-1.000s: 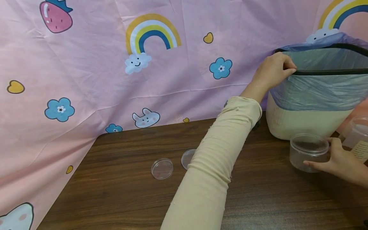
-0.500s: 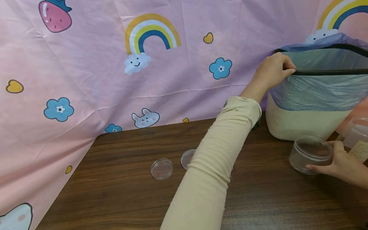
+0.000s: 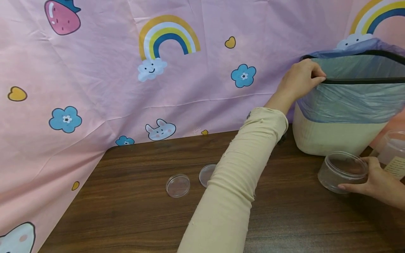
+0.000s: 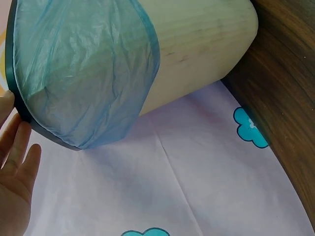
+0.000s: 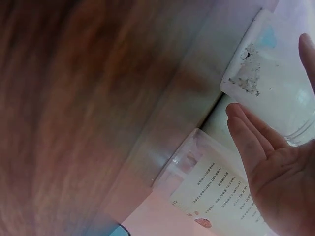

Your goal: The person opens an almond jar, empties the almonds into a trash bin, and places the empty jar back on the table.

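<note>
At the back right stands a cream trash bin (image 3: 335, 138) lined with a translucent blue bag (image 3: 357, 102). My left hand (image 3: 302, 78) pinches the bin's black rim (image 3: 367, 81) at its near left corner. In the left wrist view the thumb and fingertips meet on that rim. In front of the bin, my right hand (image 3: 378, 182) grips a clear round plastic jar (image 3: 333, 177) from its right side, thumb at the front. The jar has no lid and leans with its mouth towards the right. Grey specks and a bluish patch (image 5: 268, 37) mark it in the right wrist view.
Behind the right hand stands another clear jar (image 3: 390, 149) with a cream printed label (image 3: 396, 167). Two clear round lids lie on the brown table (image 3: 126, 211): one lid (image 3: 178, 185) in full view, the other lid (image 3: 205, 175) partly behind the left sleeve. A patterned cloth (image 3: 196, 80) hangs behind.
The jar in my right hand has tilted, its mouth swinging right and a little down. The left hand stays on the bin rim.
</note>
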Tool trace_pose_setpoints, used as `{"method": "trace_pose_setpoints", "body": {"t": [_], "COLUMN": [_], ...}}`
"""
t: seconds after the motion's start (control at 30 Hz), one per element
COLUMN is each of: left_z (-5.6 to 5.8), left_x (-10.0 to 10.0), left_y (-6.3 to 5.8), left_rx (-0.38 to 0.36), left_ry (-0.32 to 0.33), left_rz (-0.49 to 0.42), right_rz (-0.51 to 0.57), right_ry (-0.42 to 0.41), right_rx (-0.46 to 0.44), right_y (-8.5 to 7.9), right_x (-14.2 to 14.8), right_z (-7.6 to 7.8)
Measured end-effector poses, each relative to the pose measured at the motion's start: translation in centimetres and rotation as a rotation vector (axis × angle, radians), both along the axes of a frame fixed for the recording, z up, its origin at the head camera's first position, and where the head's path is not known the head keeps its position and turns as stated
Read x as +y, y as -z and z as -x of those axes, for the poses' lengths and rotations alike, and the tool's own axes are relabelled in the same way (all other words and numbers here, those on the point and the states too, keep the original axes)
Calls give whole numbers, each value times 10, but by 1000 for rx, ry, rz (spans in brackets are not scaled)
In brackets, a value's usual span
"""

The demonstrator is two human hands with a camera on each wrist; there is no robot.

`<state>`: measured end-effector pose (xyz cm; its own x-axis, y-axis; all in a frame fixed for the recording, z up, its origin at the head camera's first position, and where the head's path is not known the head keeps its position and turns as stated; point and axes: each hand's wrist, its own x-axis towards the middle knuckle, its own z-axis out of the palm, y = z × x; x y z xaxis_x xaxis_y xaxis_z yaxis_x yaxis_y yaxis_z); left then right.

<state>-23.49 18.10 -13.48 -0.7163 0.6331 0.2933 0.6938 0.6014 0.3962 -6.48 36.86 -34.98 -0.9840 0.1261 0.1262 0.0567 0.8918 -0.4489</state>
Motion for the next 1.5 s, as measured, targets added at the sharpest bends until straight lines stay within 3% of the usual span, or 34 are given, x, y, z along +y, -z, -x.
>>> {"method": "trace_pose_setpoints", "body": {"t": [0.2, 0.43, 0.57, 0.67, 0.8, 0.9, 1.1, 1.37, 1.5], "left_z": [1, 2, 3, 3, 3, 2, 7, 15, 22], "left_x": [0, 1, 1, 0, 1, 2, 0, -9, -22], "left_y": [0, 1, 2, 2, 3, 4, 4, 10, 16], "left_rx": [10, 17, 28, 34, 31, 19, 8, 1, -33], "left_ry": [-3, -12, -18, -20, -2, 19, 93, 140, 165], "left_rz": [-13, -6, -3, 1, 2, -4, -34, -67, -103], "right_rz": [-6, 63, 123, 159, 155, 101, 21, -21, -78], "right_ry": [-31, -129, -170, -190, -156, -104, -81, -124, -161], "right_rx": [21, 231, 257, 239, 168, 130, 124, 120, 62], "right_y": [-2, 4, 3, -2, -7, -7, -11, -32, -48], "right_x": [-1, 1, 3, 3, 4, 6, 14, 10, 8], "right_z": [-1, 2, 5, 6, 5, 5, 10, 15, 22]}}
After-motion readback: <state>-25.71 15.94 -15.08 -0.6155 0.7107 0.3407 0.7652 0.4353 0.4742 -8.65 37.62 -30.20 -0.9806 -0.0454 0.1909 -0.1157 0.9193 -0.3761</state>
